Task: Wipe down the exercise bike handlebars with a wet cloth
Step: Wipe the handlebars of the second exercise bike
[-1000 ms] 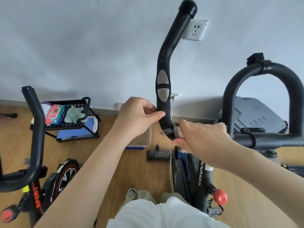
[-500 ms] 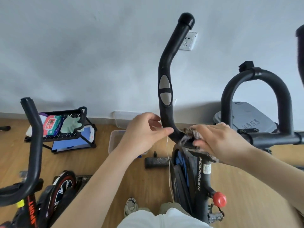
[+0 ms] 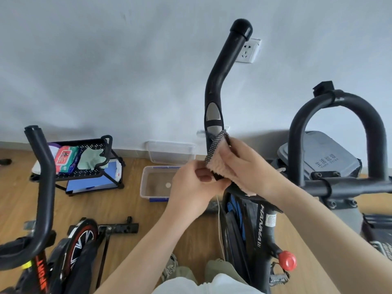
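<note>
Nearest, the left hand [image 3: 194, 188] pinches the lower edge of the peach fleece cloth with its dotted black backing [image 3: 216, 155], while the right hand [image 3: 246, 166] clamps it around the black curved handlebar [image 3: 218, 85]; wiping is under way, and next likely comes a firm slide up toward the far rounded tip

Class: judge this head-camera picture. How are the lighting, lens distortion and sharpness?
Head view: soft, even light, with faint shadows on the grey wall; the wide lens bows the black curved handlebar; the chequered cloth with pink fleece backing stays fairly sharp.
</note>
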